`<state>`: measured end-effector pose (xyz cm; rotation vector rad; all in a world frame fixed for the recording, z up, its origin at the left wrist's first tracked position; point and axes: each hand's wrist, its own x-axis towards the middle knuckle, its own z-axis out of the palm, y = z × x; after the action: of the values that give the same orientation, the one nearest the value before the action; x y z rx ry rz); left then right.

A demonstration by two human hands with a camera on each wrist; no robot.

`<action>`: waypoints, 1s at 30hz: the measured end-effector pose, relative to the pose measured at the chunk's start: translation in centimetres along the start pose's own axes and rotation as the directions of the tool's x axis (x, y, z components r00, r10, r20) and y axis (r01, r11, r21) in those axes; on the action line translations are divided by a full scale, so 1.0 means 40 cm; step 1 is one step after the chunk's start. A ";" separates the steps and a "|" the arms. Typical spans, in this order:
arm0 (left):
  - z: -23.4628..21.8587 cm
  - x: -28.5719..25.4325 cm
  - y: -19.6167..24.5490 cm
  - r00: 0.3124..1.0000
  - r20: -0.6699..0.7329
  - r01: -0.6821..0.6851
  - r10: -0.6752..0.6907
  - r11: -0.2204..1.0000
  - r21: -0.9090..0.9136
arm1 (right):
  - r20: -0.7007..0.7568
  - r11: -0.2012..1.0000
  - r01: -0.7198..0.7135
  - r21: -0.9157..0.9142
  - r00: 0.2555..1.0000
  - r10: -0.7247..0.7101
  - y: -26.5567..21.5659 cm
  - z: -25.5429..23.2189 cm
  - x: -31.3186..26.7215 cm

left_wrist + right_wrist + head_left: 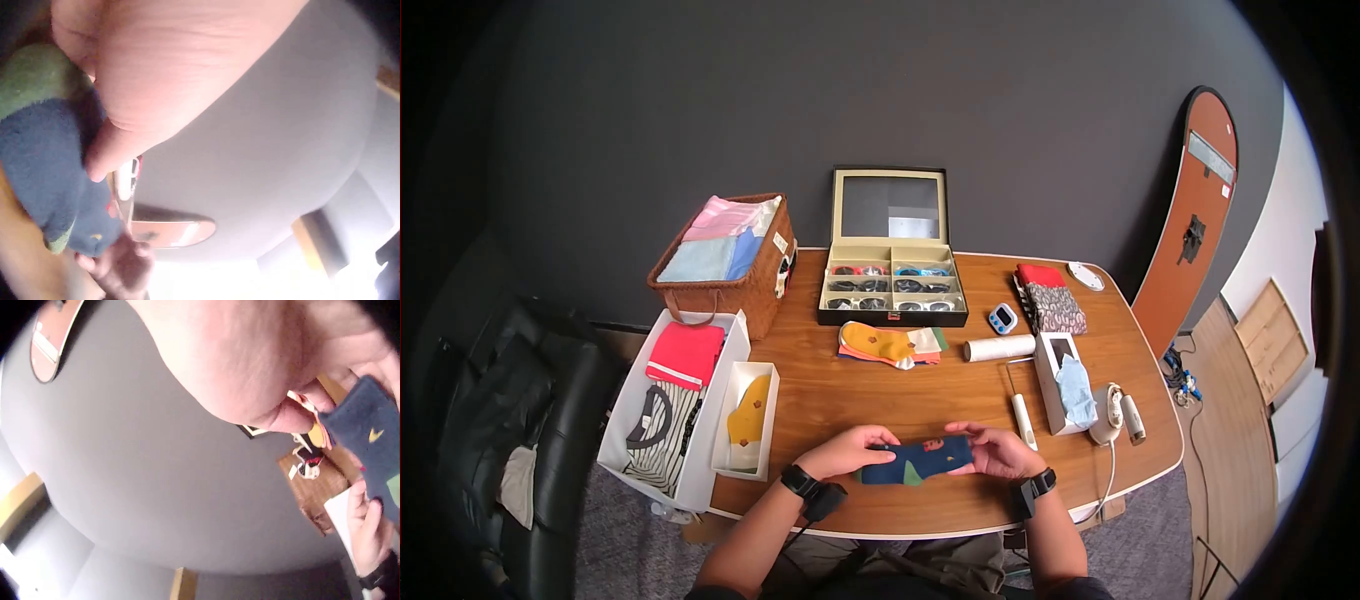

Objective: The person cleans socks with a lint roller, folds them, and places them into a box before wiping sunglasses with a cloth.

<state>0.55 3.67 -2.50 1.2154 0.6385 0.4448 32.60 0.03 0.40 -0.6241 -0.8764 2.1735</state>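
A navy blue sock (912,463) with green patches and a small red motif is stretched sideways over the table's front part. My left hand (845,453) grips its left end, with the thumb on top of the fabric. At the other end, my right hand (1005,454) holds the sock by its edge. The left wrist view has the thumb pressed on the blue sock (40,156), beside a green patch. A yellow mark shows on the sock (375,434) in the right wrist view, close to my right fingers.
Folded socks (890,344) lie before an open glasses case (892,318). To the left are a narrow white box (771,420) with a mustard sock, a larger white box (622,420) of clothes and a wicker basket (745,315). A tissue box (1055,400) and white devices stand right.
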 end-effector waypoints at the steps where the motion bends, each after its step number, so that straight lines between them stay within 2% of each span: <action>1: -0.018 0.012 -0.009 0.998 -0.064 0.004 0.010 0.979 0.205 | -0.089 0.996 -0.084 -0.042 0.993 0.080 0.008 -0.019 0.002; 2: -0.031 0.021 -0.019 0.992 -0.124 0.021 0.031 0.916 0.400 | -0.182 0.982 -0.171 -0.077 0.971 0.154 0.011 -0.030 0.004; 3: -0.024 0.018 0.001 0.985 -0.170 0.055 0.041 0.850 0.523 | -0.384 0.958 -0.179 -0.222 0.919 0.083 0.016 0.023 0.010; 4: -0.018 0.009 0.019 0.985 -0.168 0.055 0.040 0.850 0.524 | -0.386 0.959 -0.179 -0.221 0.919 0.083 0.031 0.016 0.020; 5: -0.015 -0.006 0.038 0.975 -0.218 0.107 0.045 0.766 0.634 | -0.407 0.857 -0.199 -0.476 0.913 -0.014 0.054 -0.005 0.029; 6: -0.016 -0.019 0.050 0.963 -0.263 0.161 0.057 0.664 0.731 | -0.402 0.688 -0.220 -0.691 0.909 -0.113 0.065 -0.005 0.037; 8: -0.038 -0.046 0.059 0.967 -0.254 0.192 0.010 0.624 0.757 | -0.438 0.661 -0.228 -0.715 0.883 -0.169 0.077 0.009 0.041; 10: -0.040 -0.056 0.078 0.967 -0.253 0.224 -0.035 0.586 0.778 | -0.431 0.547 -0.265 -0.794 0.880 -0.199 0.065 0.022 0.046; 11: -0.043 -0.055 0.097 0.961 -0.267 0.165 0.072 0.624 0.763 | -0.432 0.549 -0.265 -0.793 0.880 -0.199 0.051 0.031 0.054; 12: -0.049 -0.049 0.119 0.942 -0.284 0.103 0.176 0.656 0.748 | -0.417 0.582 -0.192 -0.790 0.865 -0.280 0.028 0.042 0.066; 13: -0.061 -0.030 0.143 0.913 -0.340 0.086 0.226 0.708 0.701 | -0.403 0.609 -0.117 -0.785 0.842 -0.358 0.003 0.051 0.084; 14: -0.079 -0.002 0.169 0.877 -0.397 0.063 0.269 0.755 0.652 | -0.373 0.550 -0.083 -0.831 0.817 -0.440 -0.032 0.060 0.111; 16: -0.160 0.097 0.181 0.779 -0.476 -0.139 0.407 0.853 0.503 | -0.265 0.417 -0.005 -0.909 0.778 -0.570 -0.102 0.040 0.176; 17: -0.187 0.132 0.214 0.755 -0.503 -0.131 0.421 0.848 0.514 | -0.191 0.343 0.042 -0.938 0.765 -0.616 -0.126 -0.002 0.224; 18: -0.213 0.166 0.240 0.729 -0.527 -0.124 0.437 0.841 0.526 | -0.190 0.341 0.044 -0.939 0.761 -0.620 -0.154 -0.030 0.265; 19: -0.267 0.211 0.225 0.691 -0.543 -0.109 0.477 0.811 0.575 | -0.153 0.243 0.021 -0.970 0.724 -0.672 -0.178 -0.054 0.308; 20: -0.284 0.233 0.226 0.692 -0.539 -0.111 0.480 0.808 0.578 | -0.110 0.144 -0.008 -0.989 0.687 -0.718 -0.193 -0.074 0.344; 21: -0.297 0.250 0.228 0.671 -0.574 -0.053 0.469 0.803 0.594 | -0.110 0.145 -0.007 -0.989 0.684 -0.721 -0.202 -0.097 0.374; 22: -0.309 0.267 0.228 0.648 -0.608 0.005 0.459 0.796 0.606 | -0.026 0.039 0.006 -0.999 0.652 -0.758 -0.210 -0.114 0.400; 23: -0.316 0.278 0.219 0.612 -0.619 0.008 0.493 0.778 0.628 | 0.060 -0.067 0.013 -0.998 0.618 -0.784 -0.213 -0.133 0.421; 26: -0.369 0.314 0.166 0.607 -0.600 0.031 0.521 0.739 0.673 | 0.068 -0.106 -0.025 -0.994 0.619 -0.783 -0.208 -0.153 0.454; 30: -0.391 0.326 0.138 0.593 -0.632 0.126 0.498 0.719 0.684 | 0.016 -0.067 -0.054 -0.996 0.646 -0.763 -0.189 -0.178 0.475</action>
<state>-0.01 24.75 -3.27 1.8044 1.5566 1.0544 28.26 21.13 -1.90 -1.3668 -1.8540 0.2807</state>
